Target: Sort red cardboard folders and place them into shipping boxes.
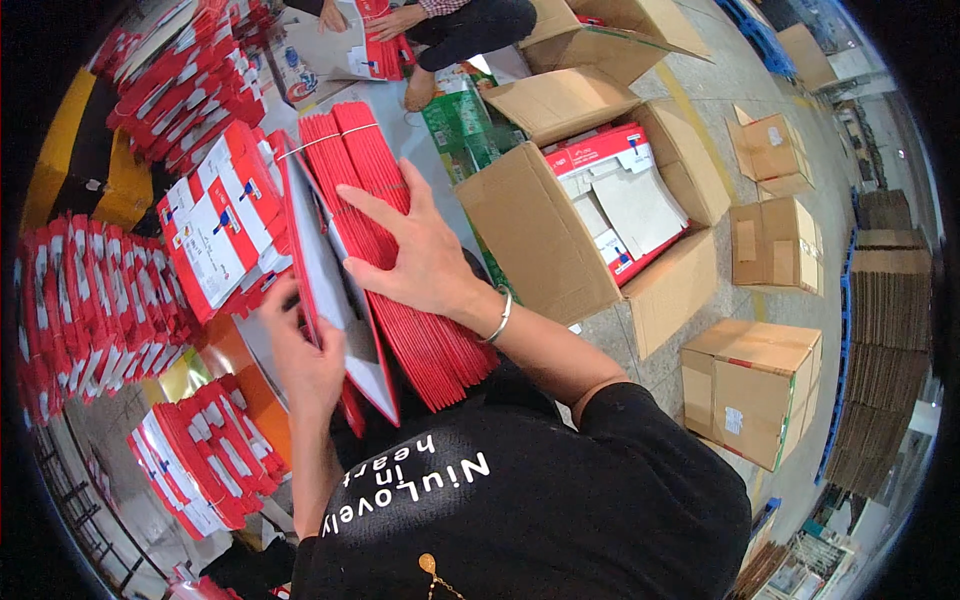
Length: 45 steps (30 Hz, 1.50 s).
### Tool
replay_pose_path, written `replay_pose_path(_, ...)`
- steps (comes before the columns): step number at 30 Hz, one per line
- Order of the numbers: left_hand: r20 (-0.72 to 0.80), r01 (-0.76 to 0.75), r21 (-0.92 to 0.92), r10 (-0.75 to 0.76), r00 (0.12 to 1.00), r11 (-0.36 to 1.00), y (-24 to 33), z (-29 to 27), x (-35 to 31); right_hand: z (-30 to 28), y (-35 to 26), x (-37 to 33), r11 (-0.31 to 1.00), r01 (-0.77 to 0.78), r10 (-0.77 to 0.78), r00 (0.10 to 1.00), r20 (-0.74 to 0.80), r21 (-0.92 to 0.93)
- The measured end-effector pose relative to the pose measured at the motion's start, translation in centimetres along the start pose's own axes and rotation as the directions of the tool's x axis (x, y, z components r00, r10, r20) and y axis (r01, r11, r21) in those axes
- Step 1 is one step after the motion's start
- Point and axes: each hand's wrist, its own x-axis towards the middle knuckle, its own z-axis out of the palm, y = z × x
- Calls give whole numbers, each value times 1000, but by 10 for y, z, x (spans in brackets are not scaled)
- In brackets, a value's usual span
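Observation:
A thick bundle of flat red folded cartons (400, 290) lies across my lap, tied with a thin band near its far end. My right hand (410, 245) rests flat on top of the bundle, fingers spread. My left hand (305, 355) grips one red-edged flat carton with a grey inner face (335, 290), tilted up on its edge at the left side of the bundle.
Stacks of red and white flat cartons (215, 235) fan out to my left. An open cardboard box (600, 215) holding more of them stands to my right. Sealed boxes (750, 385) sit further right. Another person (440, 30) sits at the top.

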Motion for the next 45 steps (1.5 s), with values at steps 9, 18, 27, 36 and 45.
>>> replay_pose_path(9, 160, -152, 559, 73, 984, 815, 16, -5, -6, 0, -5, -1, 990, 120, -117, 992, 43, -72)
replay_pose_path(18, -50, -176, 200, 190, 981, 964, 7, -19, -9, 6, -9, -3, 982, 152, -149, 988, 38, -114)
replay_pose_path(27, 137, -194, 519, 143, 980, 833, 19, -22, -6, 9, -18, 0, 965, 161, -150, 986, 71, -206)
replay_pose_path(36, 148, -212, 501, 159, 976, 839, 25, -21, -7, 8, -27, 1, 969, 158, -142, 985, 95, -192)
replay_pose_path(45, 166, -223, 379, 172, 971, 898, 18, -24, -7, 8, -25, -1, 966, 196, -189, 980, 59, -171)
